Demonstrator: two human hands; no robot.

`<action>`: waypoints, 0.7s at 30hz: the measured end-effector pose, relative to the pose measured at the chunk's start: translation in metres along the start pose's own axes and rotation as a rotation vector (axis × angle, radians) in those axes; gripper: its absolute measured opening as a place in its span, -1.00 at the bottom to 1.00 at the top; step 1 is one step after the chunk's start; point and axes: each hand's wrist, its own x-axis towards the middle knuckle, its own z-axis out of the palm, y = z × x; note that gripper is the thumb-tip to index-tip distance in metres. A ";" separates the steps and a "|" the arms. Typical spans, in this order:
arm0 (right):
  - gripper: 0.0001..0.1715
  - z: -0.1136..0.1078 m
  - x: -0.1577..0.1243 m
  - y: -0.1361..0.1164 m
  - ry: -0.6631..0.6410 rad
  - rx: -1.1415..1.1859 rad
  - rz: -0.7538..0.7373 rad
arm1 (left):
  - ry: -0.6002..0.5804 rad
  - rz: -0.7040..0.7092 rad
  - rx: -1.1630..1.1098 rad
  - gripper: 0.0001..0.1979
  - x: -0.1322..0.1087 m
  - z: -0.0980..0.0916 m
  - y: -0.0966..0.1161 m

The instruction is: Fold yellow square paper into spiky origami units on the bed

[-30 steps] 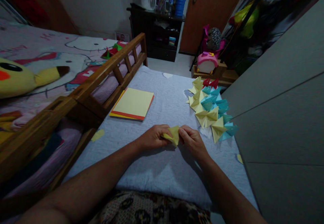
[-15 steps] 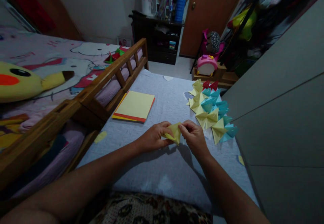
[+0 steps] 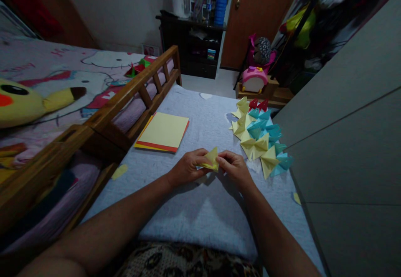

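A small folded yellow paper [image 3: 211, 159] is held above the light bedsheet [image 3: 203, 210]. My left hand [image 3: 189, 167] grips its left side between thumb and fingers. At its right edge, the thumb and fingers of my right hand [image 3: 234, 167] pinch the paper. Square sheets [image 3: 165, 130], pale yellow on top with orange-red and yellow edges beneath, lie to the left. On the right stand rows of folded pieces: yellow ones [image 3: 254, 146], blue ones [image 3: 273, 132] and red ones [image 3: 262, 105] at the far end.
A wooden bed rail [image 3: 131, 87] runs along the left, with a yellow plush toy [image 3: 28, 105] beyond it. A grey cabinet panel [image 3: 351, 143] borders the right side. Farther back are a dark shelf [image 3: 188, 45] and a pink toy case [image 3: 254, 80].
Both hands have shifted slightly left with the yellow paper. The paper is turned, and its pointed tip now stands higher between the fingers.
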 end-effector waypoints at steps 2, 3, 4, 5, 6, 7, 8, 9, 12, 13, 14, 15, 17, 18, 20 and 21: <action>-0.75 0.000 0.000 0.001 -0.037 -0.029 0.015 | -0.004 0.013 0.029 -0.87 -0.002 -0.002 0.000; -0.75 0.000 -0.001 0.002 -0.038 -0.044 0.012 | -0.012 0.011 0.042 -0.86 -0.003 -0.002 0.000; -0.76 0.001 -0.001 0.003 -0.030 -0.059 0.005 | -0.018 0.006 0.052 -0.86 -0.003 -0.002 0.001; -0.77 0.001 -0.001 0.004 -0.015 -0.074 -0.004 | -0.021 -0.001 0.058 -0.85 -0.003 -0.002 0.001; -0.78 0.002 -0.001 0.005 0.002 -0.088 -0.015 | -0.022 -0.008 0.061 -0.85 -0.004 -0.002 0.001; -0.79 0.003 -0.002 0.005 0.019 -0.102 -0.027 | -0.020 -0.011 0.058 -0.86 -0.004 -0.002 0.001; -0.80 0.004 -0.002 0.006 0.032 -0.117 -0.038 | -0.015 -0.009 0.053 -0.87 -0.003 -0.002 0.000; -0.80 0.005 -0.002 0.006 0.043 -0.131 -0.049 | -0.013 -0.006 0.046 -0.87 -0.003 -0.002 0.000; -0.83 0.006 -0.003 0.005 0.057 -0.155 -0.073 | -0.012 -0.004 0.033 -0.89 -0.003 -0.001 -0.003; -0.83 0.006 -0.003 0.005 0.053 -0.156 -0.075 | -0.016 -0.014 0.035 -0.88 -0.004 -0.001 -0.004; -0.83 0.006 -0.003 0.006 0.048 -0.153 -0.074 | -0.024 -0.028 0.042 -0.88 -0.004 -0.001 -0.005; -0.84 0.006 -0.002 0.006 0.042 -0.150 -0.073 | -0.031 -0.041 0.051 -0.88 -0.004 -0.001 -0.005; -0.84 0.006 -0.002 0.008 0.033 -0.145 -0.070 | -0.047 -0.059 0.064 -0.88 -0.004 -0.002 -0.007; -0.85 0.006 -0.002 0.010 0.030 -0.144 -0.069 | -0.053 -0.056 0.067 -0.87 -0.004 -0.002 -0.007; -0.86 0.007 -0.001 0.012 0.020 -0.142 -0.068 | -0.056 -0.033 0.065 -0.86 -0.004 -0.003 -0.008; -0.86 0.007 -0.001 0.013 0.015 -0.144 -0.070 | -0.054 -0.024 0.063 -0.86 -0.004 -0.003 -0.008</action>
